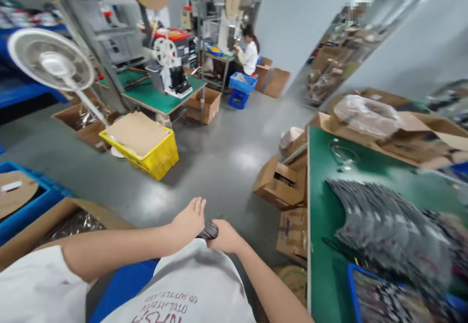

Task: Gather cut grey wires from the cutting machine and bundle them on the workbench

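In front of my white shirt, my right hand (224,236) is closed around a small bundle of thin dark grey cables (209,231), whose cut-looking ends point up and left. My left hand (190,219) is right beside the bundle, its fingers stretched out and slightly apart. Part of the bundle is hidden behind the left palm, so whether that palm touches it is unclear. On the green table (316,206) to my right lies a fanned row of grey cable bundles (387,225), blurred by motion.
A blue tray (351,284) stands on the table, cardboard boxes (272,181) beside it. Left are a yellow crate (161,160), a white fan (53,62) and an open carton (106,214). Farther back, a seated person (250,57) works near a green bench (146,89).
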The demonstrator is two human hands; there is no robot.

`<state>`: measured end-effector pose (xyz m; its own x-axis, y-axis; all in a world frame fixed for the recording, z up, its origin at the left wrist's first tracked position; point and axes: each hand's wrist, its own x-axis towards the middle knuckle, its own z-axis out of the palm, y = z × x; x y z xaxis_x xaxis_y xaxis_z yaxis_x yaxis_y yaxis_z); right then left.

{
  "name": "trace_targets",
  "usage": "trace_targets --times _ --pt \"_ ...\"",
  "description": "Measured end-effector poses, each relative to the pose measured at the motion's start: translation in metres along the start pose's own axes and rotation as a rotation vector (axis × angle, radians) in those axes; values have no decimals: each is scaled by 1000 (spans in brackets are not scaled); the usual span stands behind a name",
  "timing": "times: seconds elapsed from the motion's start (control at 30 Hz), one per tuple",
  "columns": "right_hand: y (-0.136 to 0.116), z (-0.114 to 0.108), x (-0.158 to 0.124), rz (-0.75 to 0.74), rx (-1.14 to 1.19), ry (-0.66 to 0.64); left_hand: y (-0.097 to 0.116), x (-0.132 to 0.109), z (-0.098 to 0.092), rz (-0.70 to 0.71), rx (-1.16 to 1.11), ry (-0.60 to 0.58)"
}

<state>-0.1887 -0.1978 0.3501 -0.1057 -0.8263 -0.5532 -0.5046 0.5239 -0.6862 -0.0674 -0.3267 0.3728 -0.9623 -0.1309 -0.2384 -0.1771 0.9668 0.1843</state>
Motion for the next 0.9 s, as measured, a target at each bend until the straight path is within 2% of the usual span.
trace_targets --times 0.03,0.1,0.17,0.23,0.3,0.33,0.4,0.5,0.63,0.7,0.77,0.83,0.9 --pt "-8 -2 13 -50 -88 -79 -11 -3 -1 -14 -37 -45" --pt "-22 -5 35 -162 -227 -203 -35 -10 -4 -15 -173 -250" --pt "-32 -7 53 -232 -328 -264 -57 -20 -4 -58 -473 -489" --pt "-41 -9 70 -282 -419 -309 -70 -33 4 -180 -809 -593" --pt "-47 -8 86 -344 -508 -371 -69 -48 15 -360 -1004 -565" --pt "-49 -8 94 -386 -540 -403 -64 -56 20 -458 -1002 -512" --pt "-52 -5 108 -480 -569 -450 -46 -68 27 -655 -833 -376" --pt "-54 1 126 -639 -547 -496 -17 -78 28 -901 -539 -212" --pt "-48 6 140 -814 -406 -565 10 -76 15 -1060 -612 -180" --pt "-37 3 142 -872 -224 -595 17 -69 5 -1123 -661 -155" --pt "-17 -3 143 -900 8 -569 20 -57 -6 -1187 -664 -144" --pt "12 -12 144 -851 203 -459 16 -42 -12 -1256 -666 -145" --pt "45 -20 147 -715 318 -375 8 -24 -14 -1325 -692 -143"
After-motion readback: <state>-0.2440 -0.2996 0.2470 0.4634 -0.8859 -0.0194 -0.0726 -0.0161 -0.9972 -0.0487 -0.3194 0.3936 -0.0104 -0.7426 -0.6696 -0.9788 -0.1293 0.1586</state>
